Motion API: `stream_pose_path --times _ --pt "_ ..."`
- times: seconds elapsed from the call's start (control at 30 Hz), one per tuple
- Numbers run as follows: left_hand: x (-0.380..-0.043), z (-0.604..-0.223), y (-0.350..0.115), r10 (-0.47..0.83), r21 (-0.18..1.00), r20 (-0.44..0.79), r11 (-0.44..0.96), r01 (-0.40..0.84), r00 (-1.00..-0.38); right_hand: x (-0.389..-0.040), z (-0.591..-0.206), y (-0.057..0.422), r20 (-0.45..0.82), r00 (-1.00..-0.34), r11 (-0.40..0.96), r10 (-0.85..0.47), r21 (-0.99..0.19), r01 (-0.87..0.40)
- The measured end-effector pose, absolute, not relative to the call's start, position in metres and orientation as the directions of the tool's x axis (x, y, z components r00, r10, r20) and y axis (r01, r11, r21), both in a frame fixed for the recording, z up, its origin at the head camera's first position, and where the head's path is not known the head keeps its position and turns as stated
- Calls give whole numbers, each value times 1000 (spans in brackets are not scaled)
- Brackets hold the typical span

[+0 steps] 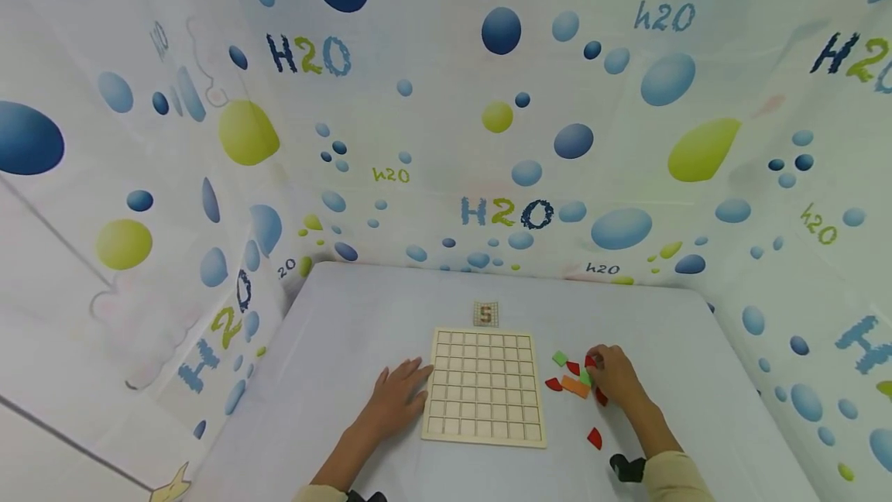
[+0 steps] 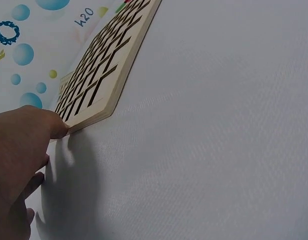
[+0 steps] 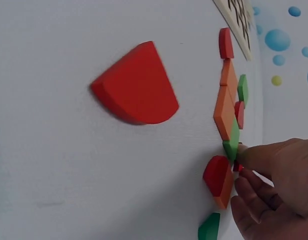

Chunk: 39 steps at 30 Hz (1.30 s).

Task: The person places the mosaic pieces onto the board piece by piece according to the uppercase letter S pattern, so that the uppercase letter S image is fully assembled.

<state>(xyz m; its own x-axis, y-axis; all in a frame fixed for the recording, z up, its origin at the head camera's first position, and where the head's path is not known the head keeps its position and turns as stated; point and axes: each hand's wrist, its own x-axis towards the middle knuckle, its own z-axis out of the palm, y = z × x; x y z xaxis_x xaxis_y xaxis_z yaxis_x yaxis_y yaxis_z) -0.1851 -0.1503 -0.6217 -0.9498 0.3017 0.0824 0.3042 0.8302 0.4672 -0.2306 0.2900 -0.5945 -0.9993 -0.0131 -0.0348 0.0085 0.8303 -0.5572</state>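
The wooden grid board (image 1: pixel 484 442) is set flat near the middle of the table (image 1: pixel 362 293), between the two hands. Its left edge is touched by the left hand (image 1: pixel 396 403), whose fingers are spread apart and extended, with nothing grasped; the contact presumably lets the board be steadied. Beyond the board's far edge, a small square tile (image 1: pixel 485 314) bearing an S- or 5-like mark is laid, perhaps where it can be read easily. To the board's right, loose pieces are clustered within easy reach of the right hand (image 1: pixel 616 376), by which a red piece (image 1: pixel 590 361) appears to be pinched between thumb and fingers, a hold suited to something so thin. A red quarter-circle piece (image 3: pixel 136 87) is left lying apart from the cluster, its flat face, rounded side and thick edge plainly shown. Straight-sided orange pieces (image 3: pixel 225 112) are laid end to end, and a green square (image 1: pixel 560 359) lies at the cluster's far side. The board is made of pale wood, with raised strips crossed into square cells and a blunted corner, while the table is covered in white, finely textured material.
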Motion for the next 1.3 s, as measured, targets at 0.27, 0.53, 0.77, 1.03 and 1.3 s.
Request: stream_pose_path --times 0.27,0.53,0.77,1.03,1.3 --pt "-184 -623 -151 299 487 89 819 303 -950 -235 -603 288 -26 -999 851 -27 -525 -9" --pt "-184 -625 -150 290 486 91 822 297 -953 -235 -600 283 -31 -999 852 -33 -524 -12" --pt "-184 -626 -150 284 477 78 831 286 -956 -246 -598 268 6 -999 841 -50 -539 -45" --pt "-185 -624 -149 291 471 66 834 287 -954 -257 -597 228 83 -994 810 -71 -577 -106" --pt "-183 -623 -150 287 475 61 834 281 -956 -257 -600 175 89 -986 760 -142 -628 -166"
